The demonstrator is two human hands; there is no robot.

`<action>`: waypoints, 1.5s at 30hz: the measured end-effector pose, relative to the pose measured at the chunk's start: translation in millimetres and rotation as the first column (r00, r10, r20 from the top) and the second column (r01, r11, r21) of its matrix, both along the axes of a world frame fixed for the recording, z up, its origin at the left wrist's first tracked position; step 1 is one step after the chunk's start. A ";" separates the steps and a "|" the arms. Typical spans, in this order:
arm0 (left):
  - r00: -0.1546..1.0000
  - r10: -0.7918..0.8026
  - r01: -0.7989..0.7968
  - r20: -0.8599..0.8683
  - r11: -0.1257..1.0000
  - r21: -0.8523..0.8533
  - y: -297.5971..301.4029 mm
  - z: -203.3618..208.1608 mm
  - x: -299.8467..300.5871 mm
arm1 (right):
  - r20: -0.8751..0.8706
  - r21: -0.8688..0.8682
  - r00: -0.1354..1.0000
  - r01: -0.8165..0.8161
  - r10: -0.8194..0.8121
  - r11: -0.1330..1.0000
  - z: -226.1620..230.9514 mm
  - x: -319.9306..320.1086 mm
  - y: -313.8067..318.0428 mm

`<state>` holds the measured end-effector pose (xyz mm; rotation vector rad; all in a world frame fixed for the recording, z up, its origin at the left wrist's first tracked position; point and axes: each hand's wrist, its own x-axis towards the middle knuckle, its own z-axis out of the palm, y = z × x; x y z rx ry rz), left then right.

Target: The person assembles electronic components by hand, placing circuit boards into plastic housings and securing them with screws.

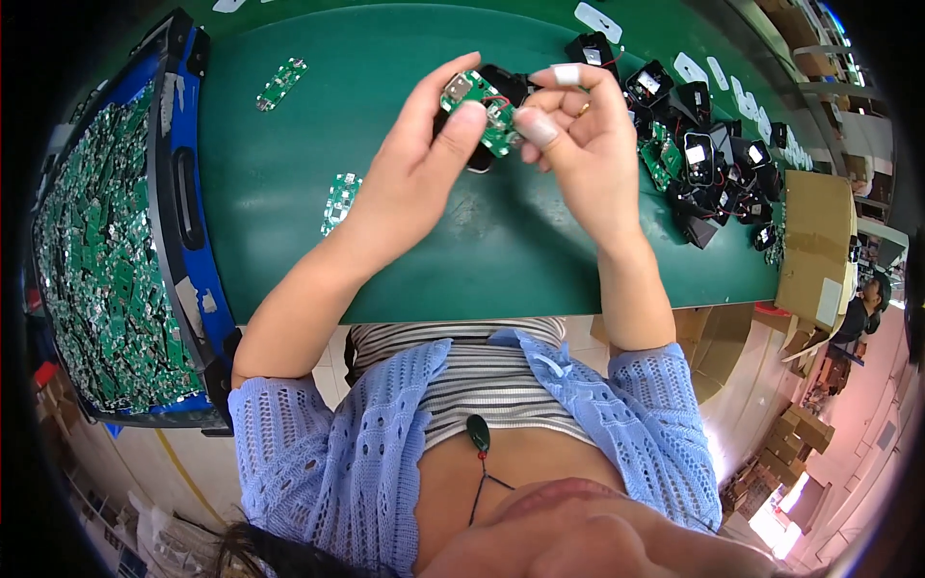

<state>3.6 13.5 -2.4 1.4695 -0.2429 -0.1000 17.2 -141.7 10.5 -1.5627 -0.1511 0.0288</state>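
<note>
Above the bench, my left hand (424, 159) grips a green circuit board (498, 125), its thumb pressed on the face. Behind the board is a black plastic housing (503, 85), partly hidden by board and fingers. A thin red wire (497, 98) curves over the board's components. My right hand (585, 130) is closed in a pinch at the board's right end, touching the assembly; what lies between its fingertips is hidden. Pale tape wraps its thumb and index finger. Two loose boards lie on the left: one farther off (281, 84), another (340, 200) beside my left forearm.
A blue crate with a black rim (188, 197), full of green boards (106, 260), stands at the left. Black housings (708, 164) pile up on the right of the green bench (279, 260), near white flat pieces (690, 67). Beyond is a cardboard box (814, 241); a person (860, 306) is farther right.
</note>
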 end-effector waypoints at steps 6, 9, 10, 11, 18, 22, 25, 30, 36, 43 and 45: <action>0.927 -0.161 -0.015 -0.339 0.887 -0.461 7.5 7.3 8.5 | -0.061 0.266 0.990 -0.107 0.127 0.958 -2.5 1.0 -6.4; 0.909 -0.209 -0.034 -0.362 0.826 -0.562 8.2 8.7 10.2 | 0.011 0.296 0.984 -0.172 0.177 0.939 -3.3 -4.2 1.5; 0.887 -0.249 -0.050 -0.388 0.784 -0.618 8.1 6.8 11.1 | 0.068 0.213 0.986 -0.166 0.154 0.963 -4.0 -9.2 6.8; 0.872 -0.319 -0.012 -0.370 0.743 -0.669 10.7 4.0 11.1 | 0.200 0.194 0.972 -0.163 0.124 0.967 -11.6 -13.0 13.7; 0.883 -0.199 -0.127 -0.425 0.770 -0.625 7.5 1.8 12.1 | 0.635 -0.475 0.739 0.145 0.224 0.868 -10.3 -7.7 13.2; 0.905 -0.158 -0.096 -0.395 0.829 -0.552 5.4 7.9 7.8 | 0.413 -0.272 0.907 0.039 0.080 0.962 -16.9 -9.1 7.4; 0.914 -0.216 -0.020 -0.344 0.821 -0.570 13.6 7.6 10.5 | 0.171 0.062 0.984 -0.063 0.051 0.996 -14.3 -10.6 8.2; 0.869 -0.240 -0.089 -0.433 0.784 -0.614 13.3 0.3 17.9 | 0.068 0.300 0.986 -0.163 0.149 0.940 -14.1 -5.6 1.9; 0.874 -0.264 -0.118 -0.408 0.698 -0.706 13.9 -2.3 21.2 | 0.164 0.150 0.975 -0.177 0.152 0.973 -10.0 -12.2 11.3; 0.917 -0.117 -0.093 -0.380 0.867 -0.490 8.0 -7.2 9.4 | 0.264 0.215 0.960 -0.156 0.096 0.964 -16.9 -16.2 16.2; 0.923 -0.108 -0.099 -0.369 0.861 -0.499 10.2 -7.7 11.1 | 0.394 -0.016 0.914 -0.098 0.097 0.995 -19.4 -12.4 16.0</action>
